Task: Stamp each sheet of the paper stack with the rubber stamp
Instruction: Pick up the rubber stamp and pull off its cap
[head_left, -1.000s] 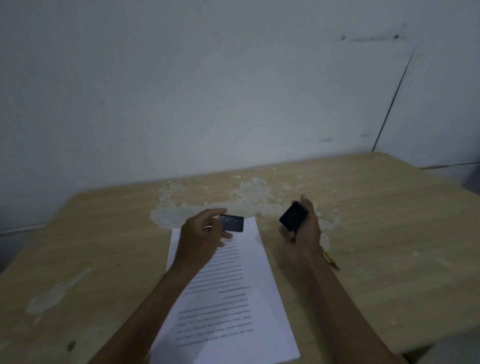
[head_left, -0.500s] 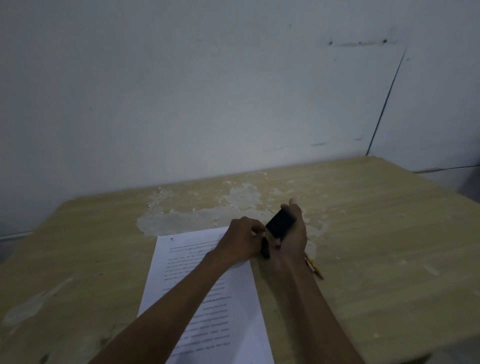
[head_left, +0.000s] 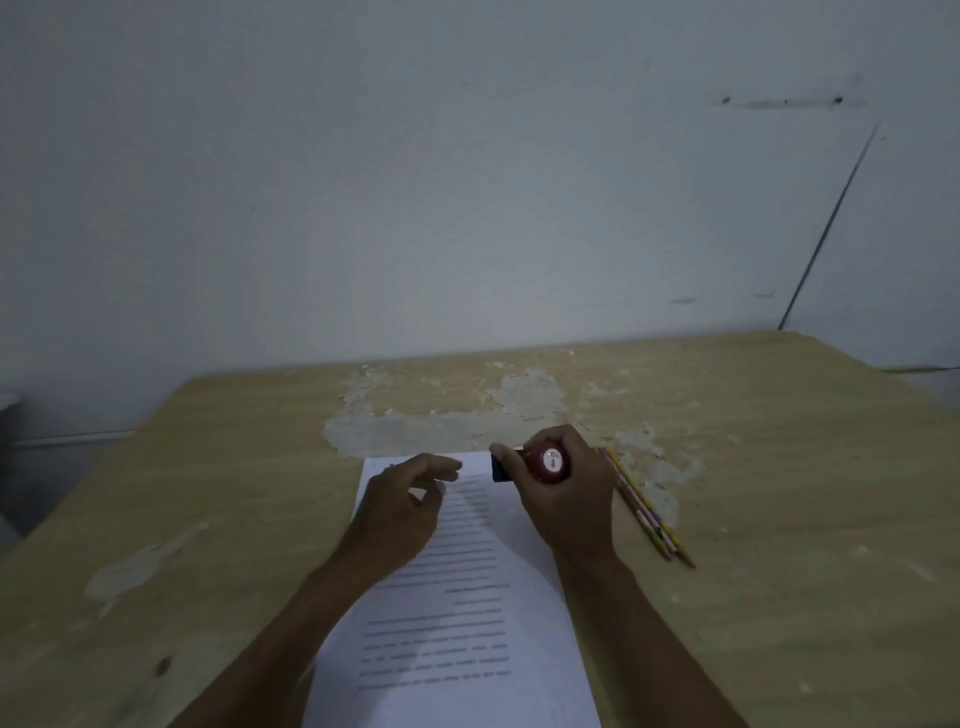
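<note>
A white paper stack (head_left: 457, 613) with printed lines lies on the wooden table (head_left: 779, 467) in front of me. My right hand (head_left: 566, 499) grips the rubber stamp (head_left: 545, 462) by its red round handle, whose white-labelled top faces me. The stamp's dark base sits at the top right corner of the top sheet. My left hand (head_left: 400, 509) rests over the upper left part of the sheet, fingers loosely curled and holding nothing I can see.
Two or three pencils (head_left: 644, 506) lie on the table just right of my right hand. Patches of peeled veneer (head_left: 447, 415) mark the table beyond the paper. A grey wall (head_left: 467, 182) stands right behind the table's far edge.
The hands met over the paper's top right corner and parted again. The right hand turned the stamp so its red handle top faces me, base on the sheet. The left hand's dark piece is gone.
</note>
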